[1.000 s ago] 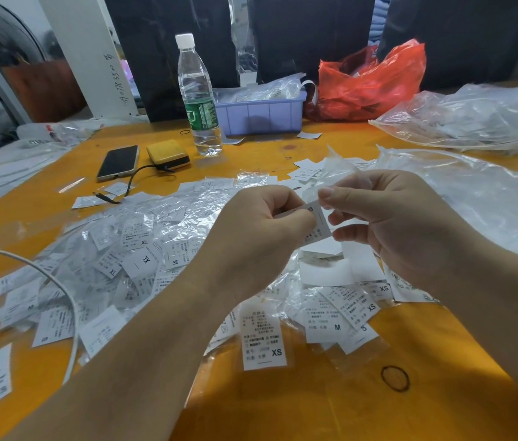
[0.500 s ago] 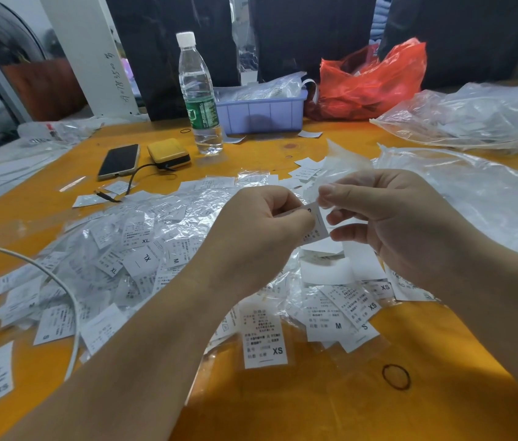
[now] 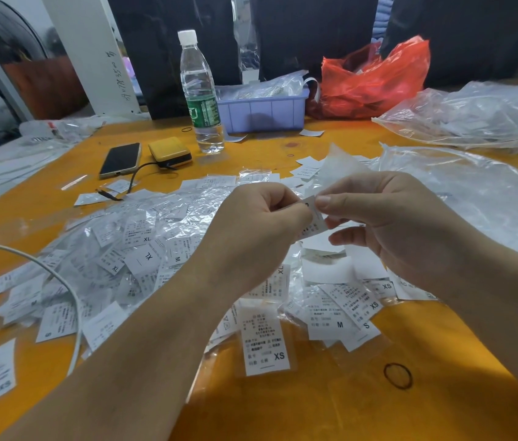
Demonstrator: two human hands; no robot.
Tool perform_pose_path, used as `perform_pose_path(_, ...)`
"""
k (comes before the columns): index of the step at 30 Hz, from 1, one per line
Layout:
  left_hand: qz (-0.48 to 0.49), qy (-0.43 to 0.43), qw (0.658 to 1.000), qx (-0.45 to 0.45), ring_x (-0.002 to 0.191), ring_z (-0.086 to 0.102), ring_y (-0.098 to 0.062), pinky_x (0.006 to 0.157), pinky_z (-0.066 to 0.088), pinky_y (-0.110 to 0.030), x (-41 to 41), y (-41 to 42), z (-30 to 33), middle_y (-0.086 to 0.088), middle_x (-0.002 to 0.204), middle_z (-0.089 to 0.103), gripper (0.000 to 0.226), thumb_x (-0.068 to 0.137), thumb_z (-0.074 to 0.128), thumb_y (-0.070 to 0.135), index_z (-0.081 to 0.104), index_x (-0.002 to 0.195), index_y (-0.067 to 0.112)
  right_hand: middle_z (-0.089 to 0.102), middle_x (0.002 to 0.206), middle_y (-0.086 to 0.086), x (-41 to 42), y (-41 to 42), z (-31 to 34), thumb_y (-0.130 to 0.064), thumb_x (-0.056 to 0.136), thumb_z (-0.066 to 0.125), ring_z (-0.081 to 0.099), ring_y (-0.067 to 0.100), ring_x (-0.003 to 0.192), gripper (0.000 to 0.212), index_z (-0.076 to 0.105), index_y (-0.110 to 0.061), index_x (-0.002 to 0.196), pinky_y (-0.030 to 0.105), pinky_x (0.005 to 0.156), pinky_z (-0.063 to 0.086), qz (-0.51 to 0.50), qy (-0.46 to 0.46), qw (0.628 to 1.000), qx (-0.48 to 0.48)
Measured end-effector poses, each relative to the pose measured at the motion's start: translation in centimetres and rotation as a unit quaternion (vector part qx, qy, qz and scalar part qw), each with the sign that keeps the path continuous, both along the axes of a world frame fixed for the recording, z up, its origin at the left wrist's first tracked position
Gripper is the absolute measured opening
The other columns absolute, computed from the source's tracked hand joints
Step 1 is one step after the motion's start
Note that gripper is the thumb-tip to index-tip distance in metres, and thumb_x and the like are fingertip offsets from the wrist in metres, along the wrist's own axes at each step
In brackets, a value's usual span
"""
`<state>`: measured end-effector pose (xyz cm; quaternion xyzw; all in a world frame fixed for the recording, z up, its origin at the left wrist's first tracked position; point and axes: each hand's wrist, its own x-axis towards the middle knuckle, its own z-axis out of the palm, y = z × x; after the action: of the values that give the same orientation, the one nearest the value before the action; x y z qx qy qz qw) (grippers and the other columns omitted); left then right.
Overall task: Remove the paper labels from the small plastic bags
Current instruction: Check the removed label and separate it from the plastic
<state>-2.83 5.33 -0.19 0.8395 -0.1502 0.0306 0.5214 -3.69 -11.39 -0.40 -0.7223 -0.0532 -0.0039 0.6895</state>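
On the left of the orange table (image 3: 283, 418), a thin white cable (image 3: 57, 275) is curving over a wide heap of small plastic bags (image 3: 130, 249), crinkled and glossy, each one holding a flat rectangular paper label with a size letter. Behind the heap, a dark smartphone (image 3: 120, 159) and a yellow rounded power bank (image 3: 170, 151) are lying side by side, and a clear water bottle (image 3: 200, 93) with a green wrapper is standing upright. Just beside it, a lilac plastic tray (image 3: 262, 113) is holding more clear bags. The left hand (image 3: 251, 230) is curling its fingers and pinching a small bag with a paper label (image 3: 313, 218) above the middle of the heap. The right hand (image 3: 388, 227) is pinching the same piece from the other side, thumb on top. Farther back, a red plastic bag (image 3: 375, 81) is sitting crumpled and open. On the right, large transparent bags (image 3: 474, 119) are lying with white papers inside. A thin rubber band (image 3: 397, 376) is lying near the front edge.
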Motion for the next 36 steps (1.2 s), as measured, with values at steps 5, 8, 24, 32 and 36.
perform_pose_path(5, -0.015, 0.009, 1.000, -0.010, 0.046, 0.044, -0.001, 0.045, 0.037, -0.016, 0.2, 0.1, -0.3, 0.013, 0.053, 0.055, 0.020, 0.091, 0.063, 0.027, 0.070, 0.079, 0.013, 0.067, 0.085, 0.013, 0.1, 0.1, 0.0, -0.010, 0.082, 0.071, 0.060, 0.015, 0.074, 0.013, 0.074, 0.000, 0.090, 0.031, 0.068, 0.054, 0.001, 0.013, 1.000, -0.013)
perform_pose_path(8, -0.013, 0.013, 1.000, -0.017, 0.049, 0.046, -0.004, 0.051, 0.040, -0.023, 0.3, 0.1, -0.3, 0.014, 0.054, 0.058, 0.019, 0.093, 0.062, 0.029, 0.069, 0.080, 0.018, 0.068, 0.080, 0.008, 0.1, 0.0, 0.0, -0.010, 0.082, 0.070, 0.060, 0.013, 0.072, 0.012, 0.073, 0.000, 0.088, 0.029, 0.064, 0.054, -0.003, 0.018, 1.000, -0.016)
perform_pose_path(24, -0.181, 0.150, 0.951, 0.200, 0.076, 0.065, -0.003, 0.070, 0.053, -0.027, 1.4, 3.3, 1.6, 0.014, 0.088, 0.068, 0.056, 0.053, 0.078, 0.063, 0.063, 0.102, 0.041, 0.073, 0.078, 0.006, 0.1, 0.0, 0.0, -0.012, 0.084, 0.072, 0.061, 0.016, 0.074, 0.013, 0.074, -0.011, 0.071, 0.029, 0.064, 0.053, -0.022, 0.027, 0.998, -0.053)
perform_pose_path(32, -0.150, 0.153, 0.906, 0.365, 0.084, 0.054, 0.000, 0.055, 0.048, -0.015, 1.2, 3.7, 0.7, 0.031, 0.098, 0.047, 0.068, 0.044, 0.092, 0.057, 0.035, 0.077, 0.074, 0.074, 0.073, 0.003, 0.2, 0.0, -0.3, -0.014, 0.085, 0.072, 0.063, 0.014, 0.071, 0.014, 0.076, -0.011, 0.072, 0.031, 0.067, 0.059, -0.022, 0.021, 0.996, -0.083)
perform_pose_path(36, -0.077, 0.094, 0.926, 0.357, 0.088, 0.049, -0.002, 0.062, 0.048, -0.023, 1.9, 3.6, 0.3, 0.025, 0.107, 0.043, 0.081, 0.051, 0.089, 0.057, 0.038, 0.113, 0.065, 0.074, 0.075, 0.003, 0.1, 0.1, -0.3, -0.016, 0.085, 0.073, 0.063, 0.010, 0.068, 0.015, 0.076, -0.013, 0.070, 0.027, 0.066, 0.058, -0.015, 0.017, 0.996, -0.088)
